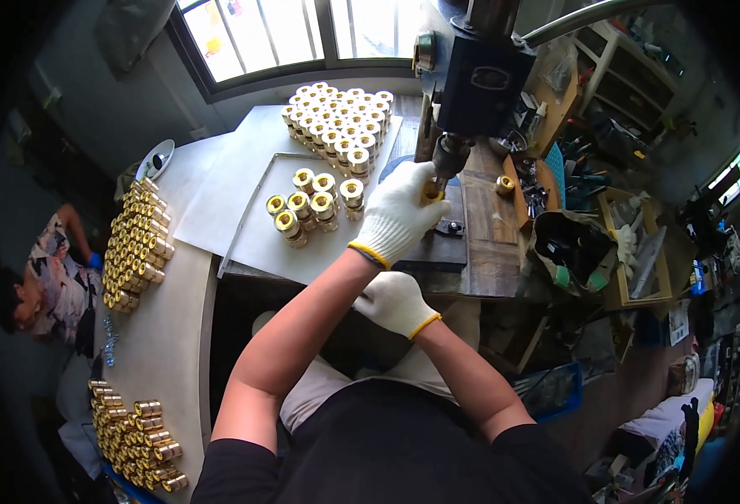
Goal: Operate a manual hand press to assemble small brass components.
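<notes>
My left hand [399, 214], in a white knitted glove with a yellow cuff, is closed around a brass cylindrical fitting [431, 194]. It is directly below the chuck [451, 154] of a drill press; the glove hides most of the fitting. Lower down, at the table's front edge, my gloved right hand [393, 304] passes behind my left forearm, so its fingers are mostly hidden. Left of my left hand, a loose group of similar brass fittings [300, 205] stands upright on a pale sheet [256, 231].
A dense block of fittings [340, 122] stands by the window. More fittings [139, 252] cover the left table [177, 336], where another person [55, 277] sits. One fitting [504, 184] lies right of the press, beside a wooden box [538, 189] and a black bag [575, 249].
</notes>
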Available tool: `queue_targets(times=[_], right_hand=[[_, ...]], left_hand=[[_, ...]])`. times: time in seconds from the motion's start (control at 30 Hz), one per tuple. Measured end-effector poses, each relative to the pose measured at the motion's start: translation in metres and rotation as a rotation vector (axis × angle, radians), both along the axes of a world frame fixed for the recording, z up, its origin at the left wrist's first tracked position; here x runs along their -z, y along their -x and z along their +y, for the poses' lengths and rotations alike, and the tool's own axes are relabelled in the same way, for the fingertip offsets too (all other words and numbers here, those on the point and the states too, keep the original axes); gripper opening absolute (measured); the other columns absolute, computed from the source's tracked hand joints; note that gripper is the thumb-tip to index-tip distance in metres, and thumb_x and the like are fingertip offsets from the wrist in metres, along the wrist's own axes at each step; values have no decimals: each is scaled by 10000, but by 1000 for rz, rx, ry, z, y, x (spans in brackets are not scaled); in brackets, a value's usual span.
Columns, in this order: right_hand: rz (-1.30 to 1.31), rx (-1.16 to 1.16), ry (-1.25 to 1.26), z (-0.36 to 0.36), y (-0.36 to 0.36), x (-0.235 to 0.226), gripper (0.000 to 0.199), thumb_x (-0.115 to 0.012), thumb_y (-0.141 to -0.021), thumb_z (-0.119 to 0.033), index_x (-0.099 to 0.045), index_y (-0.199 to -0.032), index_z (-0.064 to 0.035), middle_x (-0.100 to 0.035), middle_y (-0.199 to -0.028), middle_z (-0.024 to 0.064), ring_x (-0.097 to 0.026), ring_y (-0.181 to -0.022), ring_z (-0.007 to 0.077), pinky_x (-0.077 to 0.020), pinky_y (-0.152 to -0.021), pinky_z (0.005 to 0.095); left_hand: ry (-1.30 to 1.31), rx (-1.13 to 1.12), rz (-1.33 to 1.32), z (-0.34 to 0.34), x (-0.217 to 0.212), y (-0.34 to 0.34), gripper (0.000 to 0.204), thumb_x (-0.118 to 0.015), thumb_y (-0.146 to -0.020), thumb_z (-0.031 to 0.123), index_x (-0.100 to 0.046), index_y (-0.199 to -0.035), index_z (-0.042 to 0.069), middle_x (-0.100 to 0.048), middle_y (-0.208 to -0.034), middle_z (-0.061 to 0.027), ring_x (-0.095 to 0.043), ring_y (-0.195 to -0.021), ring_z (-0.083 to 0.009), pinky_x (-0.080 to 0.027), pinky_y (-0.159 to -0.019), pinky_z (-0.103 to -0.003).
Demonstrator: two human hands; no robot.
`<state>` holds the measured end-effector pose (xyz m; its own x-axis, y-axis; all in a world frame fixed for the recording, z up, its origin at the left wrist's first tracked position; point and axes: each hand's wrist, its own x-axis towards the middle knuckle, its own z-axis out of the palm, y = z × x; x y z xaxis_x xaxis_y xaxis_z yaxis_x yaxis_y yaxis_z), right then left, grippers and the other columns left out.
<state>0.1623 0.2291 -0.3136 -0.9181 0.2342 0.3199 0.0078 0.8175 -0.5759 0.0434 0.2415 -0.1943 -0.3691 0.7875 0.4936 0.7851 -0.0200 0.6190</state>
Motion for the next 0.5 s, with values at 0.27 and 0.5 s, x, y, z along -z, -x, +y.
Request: queue_targets(times=[0.27, 0.5], right_hand=[[-63, -130, 118, 16, -35, -28, 319, -804, -998, -396, -857, -1079, -92, -807, -977, 183, -797, -934, 386, -623, -832, 512], [661, 162, -375, 108, -156, -264, 149, -770, -1072, -114, -846, -1153, -14, -805, -1017, 71, -774, -892, 235, -625, -807, 377]], left_hand=[[-129, -14, -201, -68, 28, -16, 817, -930, -950, 293, -577, -1608, -39, -701, -1331, -211, -706, -1073, -318, -582, -1019, -424], [21, -150, -701, -227, 116, -45, 406, -859, -1046, 111, -748, -1411, -26, -763, -1216, -77, -752, -1072, -151, -603, -997, -301]])
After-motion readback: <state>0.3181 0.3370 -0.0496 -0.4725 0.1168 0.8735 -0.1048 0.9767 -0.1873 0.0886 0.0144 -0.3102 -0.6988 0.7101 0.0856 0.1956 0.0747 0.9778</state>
